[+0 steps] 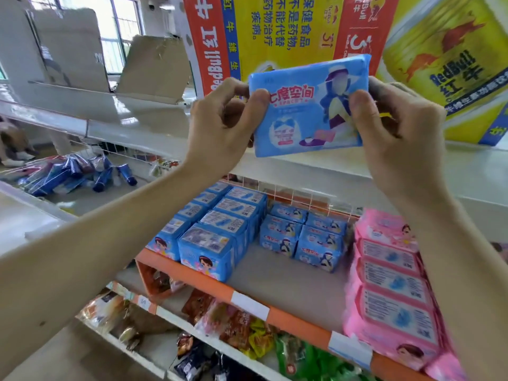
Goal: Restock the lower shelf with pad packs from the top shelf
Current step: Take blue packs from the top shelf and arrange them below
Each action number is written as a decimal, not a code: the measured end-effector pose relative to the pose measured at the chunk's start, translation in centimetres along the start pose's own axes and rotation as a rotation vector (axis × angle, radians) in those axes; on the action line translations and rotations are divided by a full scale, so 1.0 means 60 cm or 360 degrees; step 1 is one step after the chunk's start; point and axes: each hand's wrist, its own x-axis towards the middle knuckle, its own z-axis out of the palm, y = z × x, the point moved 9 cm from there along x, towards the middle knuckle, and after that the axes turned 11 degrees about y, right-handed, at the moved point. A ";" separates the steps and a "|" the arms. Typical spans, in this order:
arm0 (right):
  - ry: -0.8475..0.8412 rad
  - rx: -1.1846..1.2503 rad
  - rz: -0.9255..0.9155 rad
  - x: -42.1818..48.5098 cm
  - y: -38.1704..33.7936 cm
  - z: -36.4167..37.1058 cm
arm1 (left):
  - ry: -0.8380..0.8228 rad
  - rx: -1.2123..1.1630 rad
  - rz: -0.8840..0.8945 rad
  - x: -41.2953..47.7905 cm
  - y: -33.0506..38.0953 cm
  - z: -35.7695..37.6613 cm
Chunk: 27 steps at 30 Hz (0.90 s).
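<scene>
Left hand (220,125) and right hand (395,127) each pinch one end of a blue pad pack (308,105), thumbs on its printed face, held in the air above the lower shelf (288,273). Best move, I judge: lower it level into the bare gap before the matching blue packs (302,237), beside the pink packs (390,284), letting go only once it rests. Behind it are the top shelf (467,166) and a Red Bull carton (275,28).
</scene>
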 end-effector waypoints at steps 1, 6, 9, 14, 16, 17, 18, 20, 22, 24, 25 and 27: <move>0.0018 0.0007 -0.0007 -0.008 -0.014 -0.002 | 0.0017 -0.0021 0.0031 -0.003 0.009 -0.011; 0.0016 0.0064 0.0014 -0.050 -0.080 0.007 | -0.0013 -0.0116 0.0129 -0.030 0.027 -0.075; 0.0002 0.0056 0.0055 -0.097 -0.111 0.031 | -0.0061 -0.0073 0.0130 -0.054 0.019 -0.125; -0.0062 0.0151 0.0212 -0.172 -0.144 0.092 | -0.0038 0.0088 0.0111 -0.086 -0.015 -0.219; -0.0092 0.0132 0.0259 -0.193 -0.153 0.114 | -0.0043 0.0121 0.0068 -0.100 -0.032 -0.245; -0.0107 0.0094 0.0282 -0.203 -0.157 0.124 | -0.0055 0.0117 0.0037 -0.107 -0.040 -0.256; -0.0128 0.0055 0.0304 -0.214 -0.161 0.134 | -0.0084 0.0099 -0.0001 -0.113 -0.049 -0.264; -0.0172 0.0011 0.0354 -0.238 -0.170 0.152 | -0.0188 0.0061 -0.0057 -0.130 -0.065 -0.274; -0.0170 -0.0009 0.0400 -0.264 -0.179 0.165 | -0.0302 0.0089 -0.0064 -0.150 -0.076 -0.284; -0.0147 -0.0047 0.0418 -0.290 -0.189 0.171 | -0.0384 0.0157 -0.0098 -0.173 -0.092 -0.294; -0.0140 -0.0071 0.0422 -0.303 -0.194 0.173 | -0.0409 0.0185 -0.0128 -0.185 -0.100 -0.299; -0.0145 -0.0099 0.0445 -0.329 -0.203 0.176 | -0.0444 0.0192 -0.0190 -0.208 -0.113 -0.306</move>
